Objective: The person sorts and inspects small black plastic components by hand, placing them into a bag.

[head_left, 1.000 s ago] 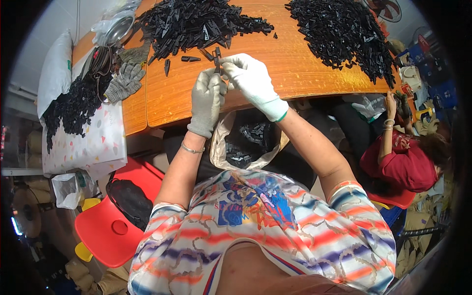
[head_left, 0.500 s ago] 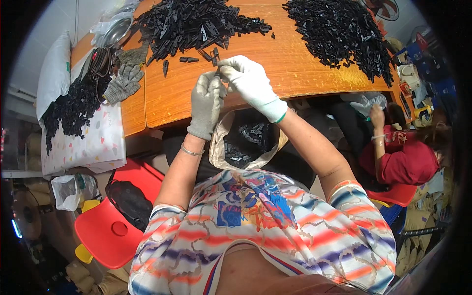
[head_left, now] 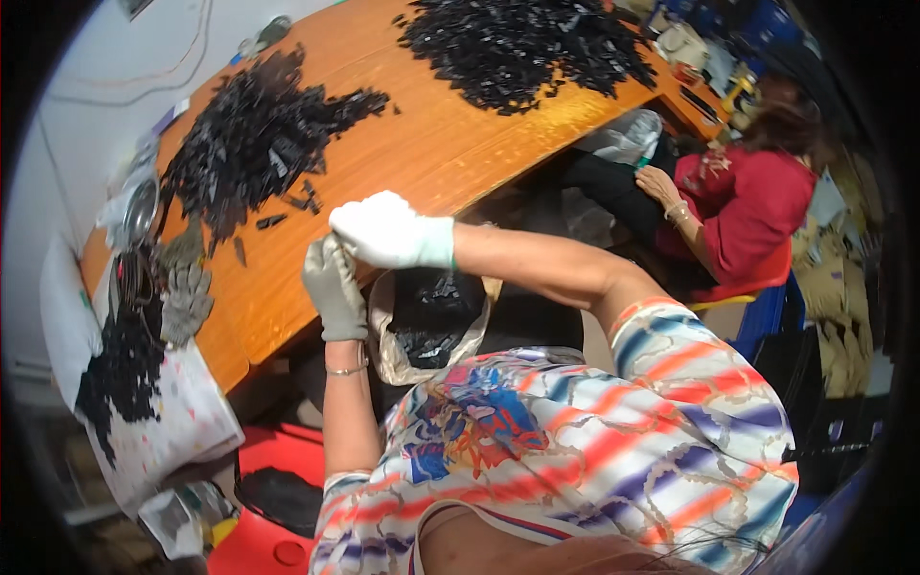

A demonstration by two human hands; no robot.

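My left hand, in a greyish knit glove, is closed with its fingertips bunched at the table's near edge. Pressed against them are the fingers of my right hand, in a whiter glove, also closed. Whatever sits between the fingertips is hidden by the gloves. Just beyond the hands lie a few loose black plastic pieces, next to a big pile of similar black pieces on the orange wooden table. Below the hands, a pale open bag holds more black pieces.
Another black pile covers the table's far end. At left are grey gloves, small black parts and a white sack. A person in a dark red top sits at right. A red chair stands lower left.
The whole view has tilted, shifting the table and piles. A small dark piece that showed between my fingertips is now out of sight. My hands stay together.
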